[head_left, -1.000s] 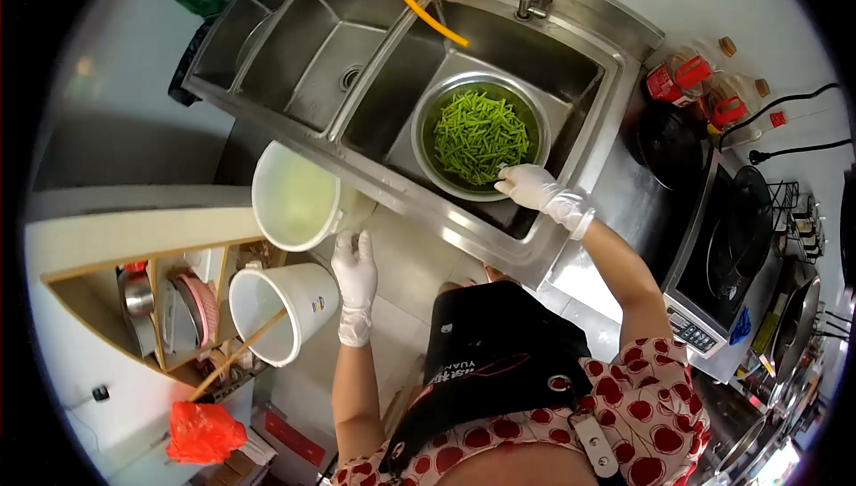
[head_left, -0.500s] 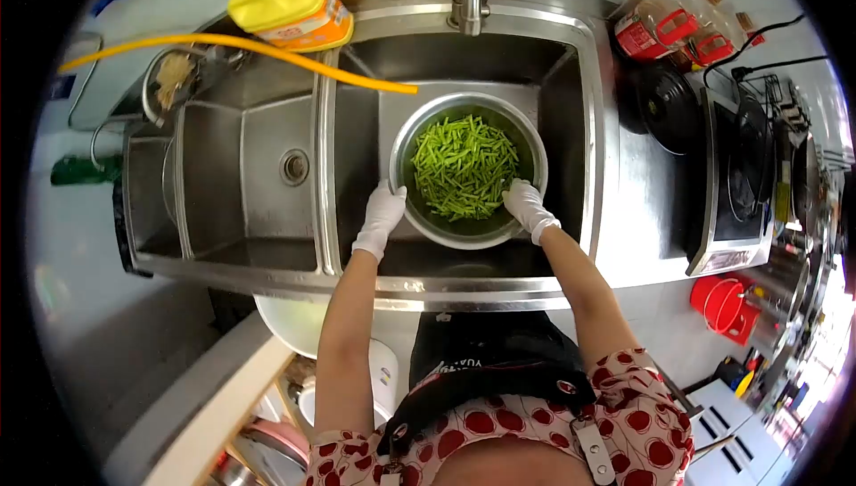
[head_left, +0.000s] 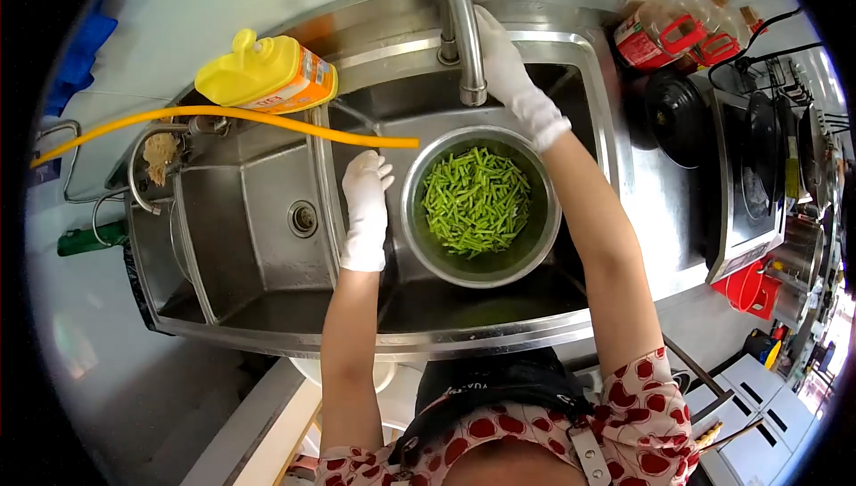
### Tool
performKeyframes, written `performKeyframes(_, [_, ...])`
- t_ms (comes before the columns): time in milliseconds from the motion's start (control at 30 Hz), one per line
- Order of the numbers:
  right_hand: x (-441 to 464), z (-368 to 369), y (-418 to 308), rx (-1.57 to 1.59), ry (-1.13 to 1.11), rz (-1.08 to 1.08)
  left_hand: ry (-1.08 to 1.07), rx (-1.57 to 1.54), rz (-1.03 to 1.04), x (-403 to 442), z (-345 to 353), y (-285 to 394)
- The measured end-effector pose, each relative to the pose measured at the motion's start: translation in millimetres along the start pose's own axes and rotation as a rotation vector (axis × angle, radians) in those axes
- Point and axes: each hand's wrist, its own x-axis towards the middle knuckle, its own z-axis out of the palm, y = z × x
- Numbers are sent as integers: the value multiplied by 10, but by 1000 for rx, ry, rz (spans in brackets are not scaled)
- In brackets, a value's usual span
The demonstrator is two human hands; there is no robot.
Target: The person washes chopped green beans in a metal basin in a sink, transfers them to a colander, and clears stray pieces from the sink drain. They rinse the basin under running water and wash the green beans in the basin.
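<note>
A steel bowl (head_left: 419, 250) of cut green beans (head_left: 477, 201) sits in the right basin of the sink. My right hand (head_left: 508, 67), in a white glove, reaches past the bowl to the steel faucet (head_left: 464, 31); its fingers are partly hidden behind the faucet, and what they hold cannot be made out. Left of the bowl, my gloved left hand (head_left: 366, 205) hovers over the basin divider, apart from the bowl, with its fingers loosely curled. The yellow hose (head_left: 294, 124) ends above the bowl's left rim.
A yellow jug (head_left: 267, 74) stands on the sink's back ledge. The left basin (head_left: 285, 183) has a drain. To the right are a black lid (head_left: 675, 120), oil bottles (head_left: 660, 31) and a cooktop (head_left: 744, 210). A red bucket (head_left: 749, 290) is at lower right.
My right hand has left the bowl's rim and moved up to the faucet. My left hand has let go of the rim and shifted slightly left and up.
</note>
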Motion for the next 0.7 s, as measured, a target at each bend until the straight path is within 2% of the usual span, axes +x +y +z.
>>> performKeyframes(67, [90,15,-96,-128,-94,160,-54,-319,-242,209,-92,-115])
performKeyframes(100, [114,-21,-118,-195,-142,242,-83,-226,-195,208,-86,-146])
performKeyframes(133, [40,-69,-138,-165,-67,193,-114,-134,-150,173,-90,-190])
performKeyframes(200, [-218,-164,-208,-233,-78,143,-144,-28,-117,76,-70,-333])
performKeyframes(233, [-411,-85,-89,-231,17,-37,-130,78,-136,85,-63,-486])
performKeyframes(267, [-545,-57,59,-286,6,-98,-120,184,-155,83,-59,-632])
performKeyframes(333, [-738,-117,47,-389,-14,-212,-39,348,-51,-1,1,-949])
performKeyframes(400, [-817,-166,-65,-176,-9,-85,145,1030,306,-11,-51,-1329])
performKeyframes(433, [-960,-181,-92,-77,28,24,150,1013,300,-67,-52,-1383])
performKeyframes(467, [-1148,-155,-62,28,62,126,121,997,90,-85,-39,-1434])
performKeyframes(533, [-1779,52,243,-18,15,432,195,1016,79,-51,-102,-1717])
performKeyframes(600, [-2411,253,545,-191,-157,856,146,1039,45,73,-200,-1772])
performKeyframes(667, [-2840,352,724,-128,-336,1172,145,1037,73,155,-231,-1783])
performKeyframes(700, [-2892,352,709,-63,-374,1237,177,1023,117,178,-217,-1782])
